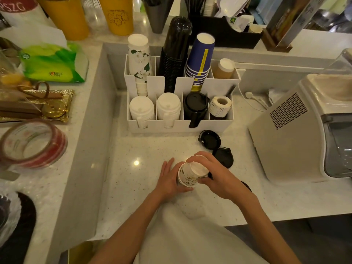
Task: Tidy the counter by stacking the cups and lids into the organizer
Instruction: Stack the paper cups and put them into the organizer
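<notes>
A white paper cup with a dark leaf print (pixel 191 175) stands upside down on the counter near its front edge. My left hand (pixel 168 178) presses against its left side and my right hand (pixel 217 174) grips its top and right side. Two black lids (pixel 210 139) (pixel 224 156) lie loose on the counter just behind my right hand. The white organizer (pixel 179 126) stands further back. It holds stacks of floral cups (pixel 139 58), black cups (pixel 176 50) and blue cups (pixel 201 60), with white lids (pixel 142 108) and black lids (pixel 195 105) in its front row.
A white machine (pixel 297 134) stands at the right, with a white cable (pixel 253 98) beside it. The raised ledge on the left carries a tape roll (pixel 32 143), a green tissue pack (pixel 53 61), a gold tray (pixel 38 105) and yellow cups (pixel 118 14).
</notes>
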Action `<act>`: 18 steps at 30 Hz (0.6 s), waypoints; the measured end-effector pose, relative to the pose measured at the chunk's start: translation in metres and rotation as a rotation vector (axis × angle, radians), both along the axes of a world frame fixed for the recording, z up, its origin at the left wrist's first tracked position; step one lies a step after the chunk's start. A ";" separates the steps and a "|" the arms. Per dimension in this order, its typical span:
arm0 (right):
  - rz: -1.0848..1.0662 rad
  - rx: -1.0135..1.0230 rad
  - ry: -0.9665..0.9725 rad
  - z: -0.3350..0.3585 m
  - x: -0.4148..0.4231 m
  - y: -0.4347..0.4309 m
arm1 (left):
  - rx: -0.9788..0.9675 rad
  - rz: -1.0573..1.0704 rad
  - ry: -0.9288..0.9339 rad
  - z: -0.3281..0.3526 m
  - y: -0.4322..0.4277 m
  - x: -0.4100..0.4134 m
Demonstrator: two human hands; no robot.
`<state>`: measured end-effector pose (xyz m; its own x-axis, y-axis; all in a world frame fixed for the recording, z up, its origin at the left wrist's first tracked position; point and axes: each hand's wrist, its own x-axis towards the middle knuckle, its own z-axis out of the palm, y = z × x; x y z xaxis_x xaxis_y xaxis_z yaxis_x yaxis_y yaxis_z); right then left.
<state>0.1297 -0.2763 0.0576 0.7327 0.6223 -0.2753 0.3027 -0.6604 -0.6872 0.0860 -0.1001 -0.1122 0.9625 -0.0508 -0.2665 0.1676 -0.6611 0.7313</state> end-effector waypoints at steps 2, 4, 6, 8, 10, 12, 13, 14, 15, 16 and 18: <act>-0.002 0.021 -0.002 -0.002 -0.001 0.000 | 0.005 -0.008 -0.004 -0.002 0.002 0.000; -0.013 0.038 0.000 -0.004 -0.003 0.000 | 0.012 -0.015 -0.016 -0.003 0.002 0.000; -0.025 0.059 0.011 -0.007 -0.005 0.000 | 0.005 -0.014 -0.010 -0.004 0.002 -0.001; -0.031 0.068 0.020 -0.011 -0.005 -0.001 | 0.003 -0.019 -0.011 -0.005 0.001 0.000; -0.034 0.064 0.026 -0.013 -0.005 -0.001 | 0.009 -0.031 -0.026 -0.007 0.001 0.001; -0.039 0.063 0.030 -0.014 -0.004 -0.002 | 0.015 -0.033 -0.038 -0.008 0.002 0.001; -0.046 0.074 0.040 -0.016 -0.004 -0.003 | 0.013 -0.029 -0.028 -0.008 0.002 0.001; -0.067 0.094 0.063 -0.018 -0.004 -0.004 | 0.012 -0.027 -0.014 -0.008 0.003 0.001; -0.108 0.120 0.097 -0.020 -0.005 -0.004 | 0.013 -0.028 -0.006 -0.009 0.003 0.001; -0.163 0.148 0.133 -0.022 -0.007 -0.003 | 0.014 -0.031 -0.005 -0.009 0.003 0.002; -0.264 0.204 0.165 -0.027 -0.012 0.002 | 0.014 -0.038 -0.015 -0.008 0.004 0.002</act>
<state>0.1176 -0.2746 0.0307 0.8317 0.4719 -0.2926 0.0146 -0.5454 -0.8380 0.0880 -0.0966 -0.1203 0.9638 -0.0836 -0.2531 0.1314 -0.6770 0.7242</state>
